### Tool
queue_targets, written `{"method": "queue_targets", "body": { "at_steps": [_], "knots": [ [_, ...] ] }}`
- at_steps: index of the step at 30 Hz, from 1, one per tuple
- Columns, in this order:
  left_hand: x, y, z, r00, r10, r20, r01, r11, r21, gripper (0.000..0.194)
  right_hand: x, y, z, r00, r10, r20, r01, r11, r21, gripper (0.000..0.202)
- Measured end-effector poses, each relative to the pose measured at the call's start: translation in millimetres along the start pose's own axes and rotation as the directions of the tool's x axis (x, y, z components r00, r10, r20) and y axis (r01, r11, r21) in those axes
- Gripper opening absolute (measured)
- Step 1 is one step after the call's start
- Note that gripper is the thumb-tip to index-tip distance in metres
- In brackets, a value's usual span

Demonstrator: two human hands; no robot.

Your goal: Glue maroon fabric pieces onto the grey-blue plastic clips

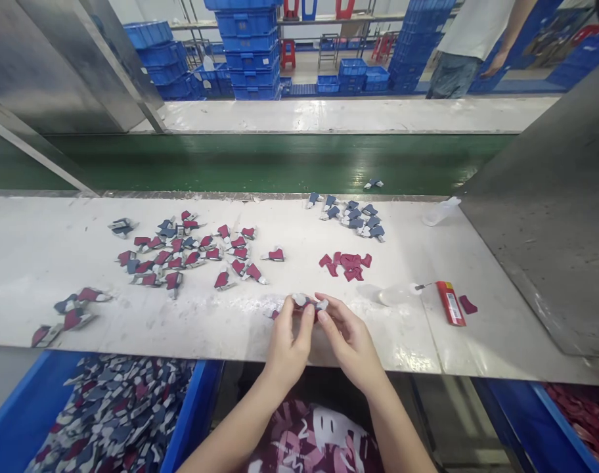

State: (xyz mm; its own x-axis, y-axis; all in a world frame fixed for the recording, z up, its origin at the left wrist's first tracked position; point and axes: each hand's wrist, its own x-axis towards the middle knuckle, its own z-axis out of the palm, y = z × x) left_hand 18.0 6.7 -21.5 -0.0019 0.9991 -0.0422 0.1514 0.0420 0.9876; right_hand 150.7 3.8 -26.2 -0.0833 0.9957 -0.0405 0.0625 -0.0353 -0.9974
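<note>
Both of my hands meet over the near edge of the white table. My left hand (pixel 290 338) and my right hand (pixel 346 335) pinch one small grey, white and dark red plastic piece (pixel 309 303) between fingers and thumbs. Partly hidden beside my left fingers lies another small piece (pixel 274 315). Beyond my hands is a heap of loose dark red parts (pixel 349 264). Several assembled red-and-grey pieces (pixel 181 253) are spread to the left, and blue-grey pieces (pixel 353 217) lie further back. To the right rest a clear bottle with a thin needle tip (pixel 399 294) and a red packet (pixel 450 303).
A green conveyor belt (pixel 280 161) runs behind the table. Below the table edge, a blue bin (pixel 14 420) of mixed pieces stands left and another blue bin (pixel 565 420) of red parts right. A metal panel (pixel 550 210) rises at right. A person (pixel 471 39) stands beyond.
</note>
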Motion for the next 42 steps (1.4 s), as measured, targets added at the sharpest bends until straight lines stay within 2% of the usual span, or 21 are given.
{"method": "queue_targets", "body": {
  "at_steps": [2,5,8,10,12,15,17,19,23,26,30,34,38,40,42],
  "knots": [
    [7,-1,-13.1,0.999,0.02,-0.031,-0.018,0.999,0.045,0.022,1,-2,-1,0.999,-0.022,0.026,0.024,0.997,-0.078,0.041],
    [30,1,-43.4,0.969,0.197,-0.146,-0.138,0.931,0.339,0.023,2,1,-6,0.998,-0.046,-0.044,0.037,0.981,-0.188,0.042],
    [63,1,-73.5,0.929,0.343,-0.139,-0.176,0.741,0.648,0.022,2,9,-17,0.99,-0.056,-0.132,0.024,0.972,-0.234,0.04],
    [83,1,-85.1,0.904,0.407,-0.128,-0.161,0.602,0.782,0.027,0,14,-25,0.984,-0.061,-0.169,0.018,0.969,-0.246,0.038],
    [97,-1,-88.1,0.886,0.454,-0.091,-0.156,0.478,0.865,0.036,-3,16,-32,0.977,-0.06,-0.205,0.006,0.967,-0.253,0.036],
    [106,-4,-82.4,0.884,0.461,0.083,-0.273,0.362,0.891,0.034,-7,16,-40,0.95,-0.075,-0.304,-0.005,0.967,-0.256,0.033],
    [109,-6,-77.1,0.879,0.428,0.208,-0.372,0.345,0.862,0.028,-9,15,-45,0.919,-0.106,-0.38,0.002,0.964,-0.265,0.031],
    [111,-7,-73.1,0.88,0.385,0.278,-0.417,0.345,0.841,0.026,-10,15,-50,0.89,-0.133,-0.436,0.006,0.96,-0.281,0.03],
    [114,-6,-69.8,0.883,0.339,0.324,-0.431,0.315,0.845,0.027,-8,16,-57,0.851,-0.149,-0.503,-0.003,0.957,-0.289,0.029],
    [114,-6,-72.6,0.879,0.334,0.339,-0.443,0.31,0.841,0.028,-5,17,-56,0.848,-0.162,-0.505,0.012,0.958,-0.288,0.028],
    [118,-10,-81.8,0.88,0.325,0.348,-0.452,0.342,0.824,0.03,0,16,-44,0.895,-0.228,-0.384,0.09,0.935,-0.344,0.023],
    [122,-16,-88.8,0.882,0.308,0.356,-0.457,0.38,0.804,0.031,6,9,-26,0.939,-0.324,-0.114,0.243,0.861,-0.446,0.023],
    [124,-21,-90.5,0.902,0.3,0.312,-0.419,0.43,0.8,0.029,12,6,-5,0.899,-0.377,0.225,0.439,0.752,-0.492,0.039],
    [123,-22,-89.8,0.905,0.308,0.293,-0.407,0.431,0.805,0.027,15,8,4,0.875,-0.369,0.313,0.482,0.727,-0.489,0.048],
    [122,-21,-88.5,0.897,0.339,0.285,-0.414,0.412,0.812,0.024,17,11,12,0.861,-0.374,0.343,0.505,0.702,-0.502,0.048]
  ]
}}
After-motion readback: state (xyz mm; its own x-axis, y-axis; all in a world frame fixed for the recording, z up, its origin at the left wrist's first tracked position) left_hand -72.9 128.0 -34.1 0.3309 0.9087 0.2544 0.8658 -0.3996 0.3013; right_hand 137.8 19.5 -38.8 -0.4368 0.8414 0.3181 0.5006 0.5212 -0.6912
